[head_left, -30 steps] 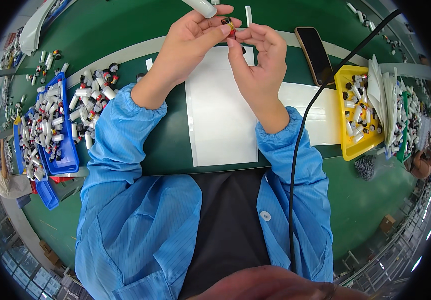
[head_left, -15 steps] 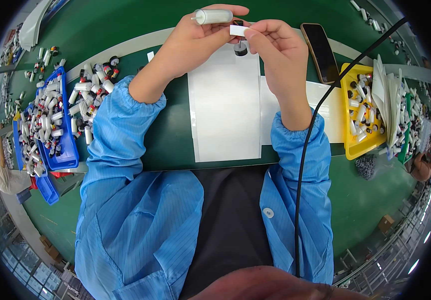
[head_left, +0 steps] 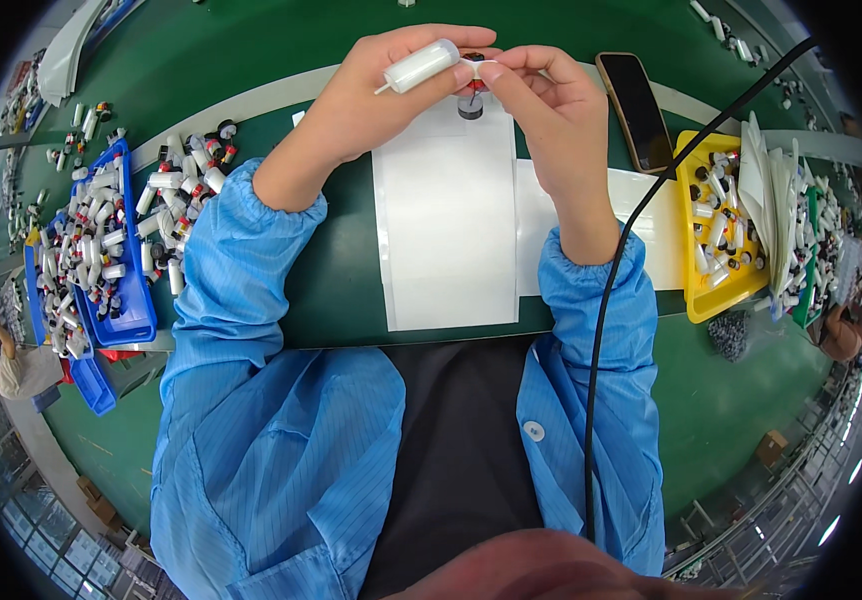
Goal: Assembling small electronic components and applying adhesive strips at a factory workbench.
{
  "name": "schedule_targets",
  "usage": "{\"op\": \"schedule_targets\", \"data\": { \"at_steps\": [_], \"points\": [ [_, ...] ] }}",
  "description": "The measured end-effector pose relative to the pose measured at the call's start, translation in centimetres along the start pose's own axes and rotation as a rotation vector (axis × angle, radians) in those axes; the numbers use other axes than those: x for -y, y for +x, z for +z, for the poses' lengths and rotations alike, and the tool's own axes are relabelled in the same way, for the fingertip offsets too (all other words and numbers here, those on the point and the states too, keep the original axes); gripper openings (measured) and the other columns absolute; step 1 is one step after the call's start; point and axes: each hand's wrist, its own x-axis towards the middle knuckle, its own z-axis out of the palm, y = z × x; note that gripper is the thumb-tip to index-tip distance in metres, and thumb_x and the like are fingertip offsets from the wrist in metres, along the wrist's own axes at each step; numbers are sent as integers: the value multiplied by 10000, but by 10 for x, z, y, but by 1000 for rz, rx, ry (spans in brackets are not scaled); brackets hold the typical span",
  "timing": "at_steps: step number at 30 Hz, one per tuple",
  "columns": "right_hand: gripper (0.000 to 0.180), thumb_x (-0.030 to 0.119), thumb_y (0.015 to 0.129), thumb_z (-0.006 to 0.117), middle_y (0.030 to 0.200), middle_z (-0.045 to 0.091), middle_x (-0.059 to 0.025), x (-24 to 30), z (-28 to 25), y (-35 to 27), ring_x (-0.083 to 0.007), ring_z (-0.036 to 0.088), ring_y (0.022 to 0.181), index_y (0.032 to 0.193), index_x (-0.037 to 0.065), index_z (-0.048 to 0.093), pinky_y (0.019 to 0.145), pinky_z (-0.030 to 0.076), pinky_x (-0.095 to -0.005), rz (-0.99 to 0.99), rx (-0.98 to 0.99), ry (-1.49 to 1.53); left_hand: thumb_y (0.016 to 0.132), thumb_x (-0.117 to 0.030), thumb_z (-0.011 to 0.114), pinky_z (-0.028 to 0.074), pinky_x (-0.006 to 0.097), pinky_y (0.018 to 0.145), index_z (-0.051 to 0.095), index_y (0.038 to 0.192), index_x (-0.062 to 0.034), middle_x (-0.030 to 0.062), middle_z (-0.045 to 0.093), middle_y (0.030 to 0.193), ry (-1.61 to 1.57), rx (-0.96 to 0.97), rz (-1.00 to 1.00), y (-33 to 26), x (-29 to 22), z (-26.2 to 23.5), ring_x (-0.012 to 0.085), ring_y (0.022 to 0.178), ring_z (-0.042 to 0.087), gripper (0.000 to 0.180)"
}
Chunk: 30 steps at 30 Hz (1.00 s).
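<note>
Left hand (head_left: 381,100) gripped a white tube (head_left: 417,67) above the desk (head_left: 331,280); right hand (head_left: 551,100) pinched a small white piece (head_left: 478,68) at its end (fit apparently unfinished). Blue bin (head_left: 116,270) remained heaped.

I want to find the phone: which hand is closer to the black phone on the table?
The right hand is nearer: the black phone lies just beside it, to its right. The left hand, holding a white tube, is farther off, across the white sheets.
</note>
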Motion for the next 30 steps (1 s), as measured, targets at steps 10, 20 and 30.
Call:
{"op": "schedule_targets", "data": {
  "at_steps": [10, 20, 30],
  "points": [
    [222, 189, 997, 609, 938, 638, -19, -21, -3, 6, -116, 568, 816, 1160, 42, 643, 761, 459, -278, 242, 97, 519, 959, -147, 675, 549, 296, 912, 623, 1299, 4, 124, 709, 1149, -363, -81, -55, 3, -10, 2, 172, 1024, 682, 375],
    [257, 39, 834, 609, 1067, 620, -196, -7, -2, -19, -375, 662, 887, 1078, 5, 681, 794, 559, -433, -112, 410, -1083, 889, -129, 731, 522, 301, 918, 624, 1304, -12, 128, 737, 1084, 806, -222, -445, -28, -2, -244, 164, 1006, 685, 444],
    [292, 68, 825, 643, 1039, 627, -196, -6, 1, -13, -381, 667, 854, 1109, 3, 620, 768, 561, -425, -69, 371, -1079, 902, -340, 684, 501, 360, 974, 636, 1289, -14, 174, 674, 1223, 858, -295, -325, 73, 123, -259, 275, 1139, 644, 508]
  ]
}}
